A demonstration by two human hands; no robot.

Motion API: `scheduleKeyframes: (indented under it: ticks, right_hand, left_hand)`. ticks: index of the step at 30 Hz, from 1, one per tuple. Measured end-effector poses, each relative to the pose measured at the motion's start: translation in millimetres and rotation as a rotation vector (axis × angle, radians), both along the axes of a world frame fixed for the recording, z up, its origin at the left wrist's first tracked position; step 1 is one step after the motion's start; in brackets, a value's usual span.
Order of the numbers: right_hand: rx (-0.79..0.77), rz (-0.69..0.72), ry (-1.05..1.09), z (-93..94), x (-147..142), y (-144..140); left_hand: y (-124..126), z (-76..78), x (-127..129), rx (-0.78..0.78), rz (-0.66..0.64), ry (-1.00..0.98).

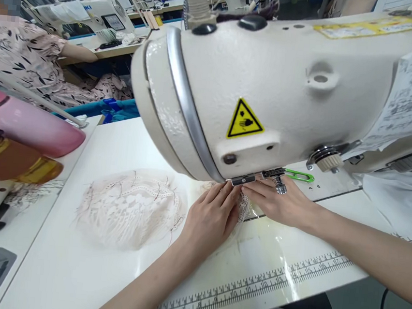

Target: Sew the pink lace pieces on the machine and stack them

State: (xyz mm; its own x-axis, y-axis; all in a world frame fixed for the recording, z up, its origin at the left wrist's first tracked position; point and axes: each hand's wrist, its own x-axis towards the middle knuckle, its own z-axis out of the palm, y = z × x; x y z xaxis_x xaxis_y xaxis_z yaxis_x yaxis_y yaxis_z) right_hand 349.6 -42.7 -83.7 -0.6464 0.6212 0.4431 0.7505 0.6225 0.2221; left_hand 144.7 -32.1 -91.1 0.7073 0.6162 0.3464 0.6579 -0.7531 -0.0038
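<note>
My left hand [213,213] is closed on a piece of lace fabric [243,207], pressing it to the table beside the needle area of a white sewing machine [270,92]. From the other side my right hand [283,203] reaches in, closed, with its fingertips at the same lace; the machine head partly covers them. Both hands sit just below the metal fittings of the head, which hides the needle and presser foot. To the left of my left hand lies a pale lace piece [131,210] with loose dark threads along its edges.
A printed ruler [251,287] runs along the table's front edge. Green thread snips [300,176] lie behind my right hand. White cloth [398,202] is at right. A pink bottle [41,124] and brown tape roll [16,160] stand left. Another person [36,60] sits beyond.
</note>
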Motion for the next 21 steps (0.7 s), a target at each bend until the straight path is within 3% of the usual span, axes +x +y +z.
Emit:
scheduleKeyframes:
  ticks: [17,21]
  right_hand:
    - [0.022,0.026,0.045,-2.2,1,4]
    - [0.018,0.056,0.125,-1.2,1,4]
  left_hand:
    - [1,1.0,0,-0.02,0.007,0.0]
    - [-2,16.8,-1,0.048,0.012,0.003]
